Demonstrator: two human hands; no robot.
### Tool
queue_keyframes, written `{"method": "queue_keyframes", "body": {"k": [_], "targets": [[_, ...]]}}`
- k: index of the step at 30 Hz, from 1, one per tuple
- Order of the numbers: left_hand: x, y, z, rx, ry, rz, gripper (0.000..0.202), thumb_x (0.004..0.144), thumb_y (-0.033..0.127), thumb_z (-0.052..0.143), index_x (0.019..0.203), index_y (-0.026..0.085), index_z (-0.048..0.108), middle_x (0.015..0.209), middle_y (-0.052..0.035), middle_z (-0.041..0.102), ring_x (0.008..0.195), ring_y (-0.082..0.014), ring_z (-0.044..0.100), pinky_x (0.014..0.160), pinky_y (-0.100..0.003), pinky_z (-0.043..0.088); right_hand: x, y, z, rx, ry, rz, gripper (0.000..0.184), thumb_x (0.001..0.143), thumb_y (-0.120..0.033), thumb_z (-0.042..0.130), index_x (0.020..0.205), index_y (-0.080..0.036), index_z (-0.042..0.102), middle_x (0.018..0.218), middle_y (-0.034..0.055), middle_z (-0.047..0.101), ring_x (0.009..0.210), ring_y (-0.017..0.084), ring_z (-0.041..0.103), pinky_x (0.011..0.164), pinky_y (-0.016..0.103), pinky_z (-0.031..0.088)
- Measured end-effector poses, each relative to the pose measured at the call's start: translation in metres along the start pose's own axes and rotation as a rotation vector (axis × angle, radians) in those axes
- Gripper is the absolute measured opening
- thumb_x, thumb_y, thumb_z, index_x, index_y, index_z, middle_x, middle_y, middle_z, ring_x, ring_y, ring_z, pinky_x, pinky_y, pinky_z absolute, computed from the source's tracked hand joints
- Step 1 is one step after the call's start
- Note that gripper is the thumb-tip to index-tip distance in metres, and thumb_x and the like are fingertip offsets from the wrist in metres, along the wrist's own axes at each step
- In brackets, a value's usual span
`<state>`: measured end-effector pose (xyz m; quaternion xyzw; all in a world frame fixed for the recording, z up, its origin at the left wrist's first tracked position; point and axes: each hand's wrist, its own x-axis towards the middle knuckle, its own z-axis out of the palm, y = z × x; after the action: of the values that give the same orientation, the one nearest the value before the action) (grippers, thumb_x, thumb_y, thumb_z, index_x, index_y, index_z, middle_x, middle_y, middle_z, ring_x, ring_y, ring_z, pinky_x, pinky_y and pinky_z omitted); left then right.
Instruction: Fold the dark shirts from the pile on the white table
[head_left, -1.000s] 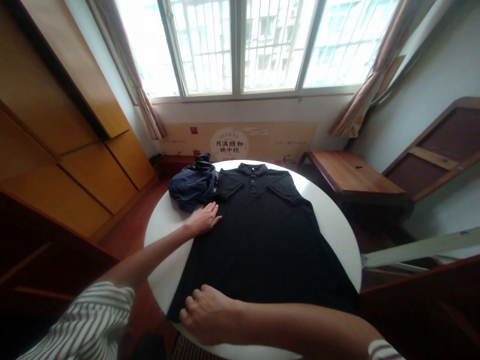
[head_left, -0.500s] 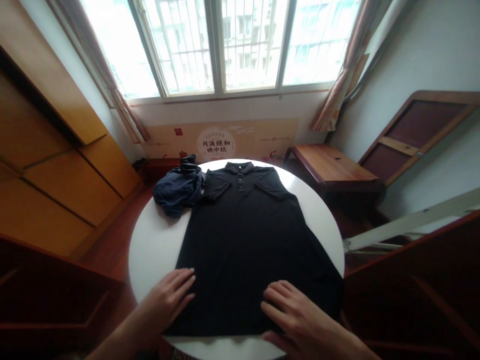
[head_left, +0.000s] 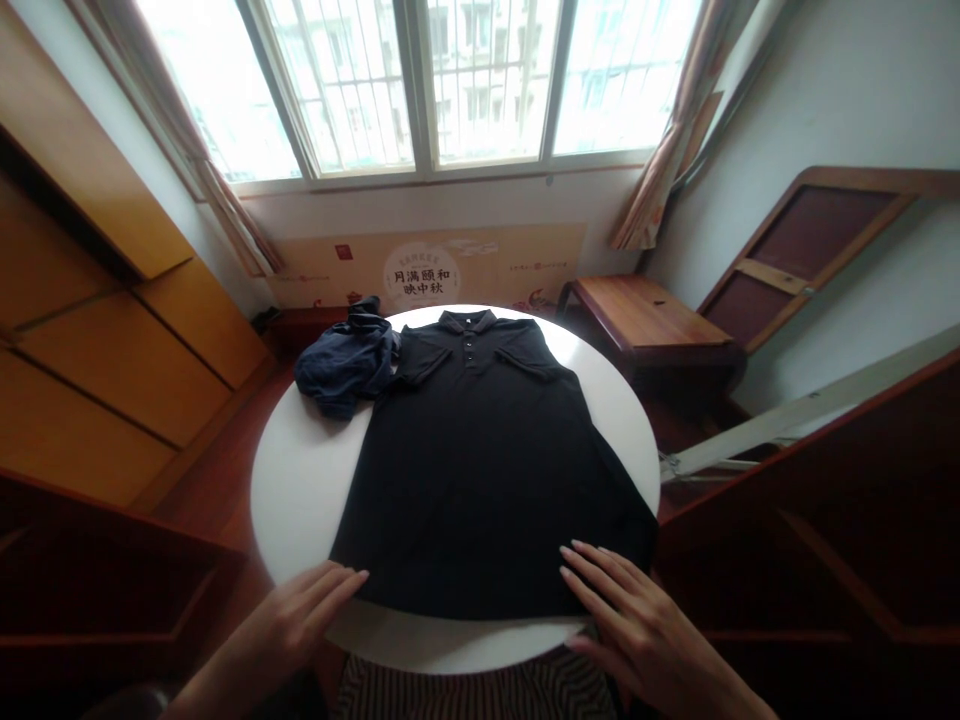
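Two hands (head_left: 304,605) (head_left: 626,605) at the black shirt's (head_left: 465,480) hem; banner (head_left: 421,275) reads 月满颐和 映中秋.

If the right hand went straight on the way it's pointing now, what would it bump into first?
Most likely the black shirt: the right hand has its fingers pointing across it, at or just above the cloth; contact is hard to judge.

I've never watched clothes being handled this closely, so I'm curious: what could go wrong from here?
The black shirt reaches the rim of the white table at its lower right corner, so that corner might slip over the edge.
The navy bundle lies right beside one sleeve; shifting the shirt could disturb it.
The right hand is spread over the shirt's near edge, and a careless slide might crease it.
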<state>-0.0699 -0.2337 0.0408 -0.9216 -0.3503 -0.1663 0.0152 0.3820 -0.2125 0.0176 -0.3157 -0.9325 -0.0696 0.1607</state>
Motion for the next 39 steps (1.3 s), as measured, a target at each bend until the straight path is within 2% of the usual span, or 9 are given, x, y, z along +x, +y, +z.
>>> {"method": "queue_keyframes", "body": {"k": [4, 9, 12, 16, 20, 26, 31, 35, 39], "targets": [[-0.001, -0.007, -0.015, -0.008, 0.056, -0.032, 0.053, 0.094, 0.005, 0.038, 0.144, 0.022, 0.046, 0.108, -0.0073, 0.072, 0.099, -0.0166, 0.069, 0.086, -0.023, 0.058, 0.004, 0.0, -0.001, 0.017, 0.031, 0.053, 0.034, 0.092, -0.021, 0.054, 0.124, -0.014, 0.065, 0.127, 0.0141, 0.065, 0.12, 0.027, 0.059, 0.094, 0.042, 0.056], [-0.007, -0.013, -0.014, 0.067, 0.05, -0.009, 0.059, 0.092, 0.001, 0.034, 0.146, 0.021, 0.045, 0.12, -0.0091, 0.07, 0.109, -0.0178, 0.068, 0.091, -0.026, 0.058, -0.016, 0.023, 0.004, -0.08, 0.103, 0.102, 0.045, 0.082, -0.002, 0.044, 0.116, -0.017, 0.069, 0.115, 0.0122, 0.071, 0.106, 0.025, 0.065, 0.086, 0.04, 0.057], [-0.011, -0.013, -0.01, 0.113, 0.036, 0.002, 0.061, 0.09, -0.001, 0.034, 0.146, 0.021, 0.045, 0.12, -0.0089, 0.07, 0.108, -0.0171, 0.068, 0.092, -0.025, 0.057, -0.038, 0.042, 0.006, -0.148, 0.123, 0.172, 0.048, 0.077, 0.0, 0.043, 0.112, -0.018, 0.071, 0.112, 0.0104, 0.072, 0.103, 0.025, 0.065, 0.087, 0.041, 0.056], [-0.014, -0.012, -0.006, 0.075, -0.019, -0.001, 0.061, 0.089, 0.001, 0.039, 0.145, 0.023, 0.046, 0.117, -0.0068, 0.072, 0.105, -0.0164, 0.069, 0.09, -0.023, 0.058, -0.062, 0.055, 0.001, -0.131, 0.164, 0.217, 0.051, 0.076, 0.002, 0.04, 0.112, -0.018, 0.07, 0.116, 0.0082, 0.07, 0.109, 0.021, 0.065, 0.092, 0.033, 0.056], [-0.017, -0.011, -0.005, 0.122, -0.018, 0.039, 0.062, 0.084, -0.002, 0.038, 0.137, 0.025, 0.055, 0.116, -0.0042, 0.072, 0.099, -0.016, 0.07, 0.086, -0.022, 0.059, -0.074, 0.059, -0.006, -0.048, 0.149, 0.186, 0.055, 0.078, 0.0, 0.041, 0.124, -0.017, 0.065, 0.133, 0.0073, 0.063, 0.118, 0.018, 0.063, 0.1, 0.025, 0.053], [-0.028, -0.015, -0.006, 0.09, -0.04, 0.091, 0.048, 0.087, 0.002, 0.044, 0.125, 0.024, 0.065, 0.112, -0.0037, 0.073, 0.098, -0.0155, 0.069, 0.085, -0.021, 0.059, -0.089, 0.068, -0.01, 0.036, 0.127, 0.1, 0.057, 0.079, 0.001, 0.043, 0.127, -0.018, 0.065, 0.132, 0.0062, 0.064, 0.12, 0.016, 0.062, 0.102, 0.02, 0.05], [-0.015, -0.006, -0.014, 0.043, -0.043, 0.098, 0.039, 0.09, 0.001, 0.042, 0.104, 0.022, 0.072, 0.101, -0.002, 0.075, 0.084, -0.0135, 0.069, 0.077, -0.019, 0.057, -0.091, 0.07, -0.009, 0.034, 0.125, 0.11, 0.054, 0.079, -0.001, 0.048, 0.125, -0.021, 0.067, 0.131, 0.0049, 0.065, 0.116, 0.017, 0.064, 0.1, 0.02, 0.052], [-0.001, 0.001, -0.022, -0.068, -0.118, 0.001, 0.022, 0.089, 0.01, 0.055, 0.098, 0.024, 0.071, 0.095, -0.0016, 0.073, 0.08, -0.0133, 0.067, 0.074, -0.019, 0.055, -0.082, 0.07, -0.01, 0.049, 0.206, 0.078, 0.046, 0.079, -0.002, 0.05, 0.119, -0.018, 0.068, 0.122, 0.0066, 0.07, 0.109, 0.017, 0.068, 0.097, 0.02, 0.053], [0.023, 0.003, -0.022, -0.199, -0.22, -0.106, 0.006, 0.09, 0.024, 0.063, 0.088, 0.023, 0.068, 0.089, -0.0011, 0.07, 0.078, -0.0137, 0.065, 0.07, -0.021, 0.052, -0.058, 0.068, -0.022, 0.161, 0.36, 0.148, 0.035, 0.083, -0.005, 0.055, 0.112, -0.02, 0.068, 0.115, 0.0075, 0.071, 0.105, 0.019, 0.07, 0.094, 0.024, 0.056]]}}
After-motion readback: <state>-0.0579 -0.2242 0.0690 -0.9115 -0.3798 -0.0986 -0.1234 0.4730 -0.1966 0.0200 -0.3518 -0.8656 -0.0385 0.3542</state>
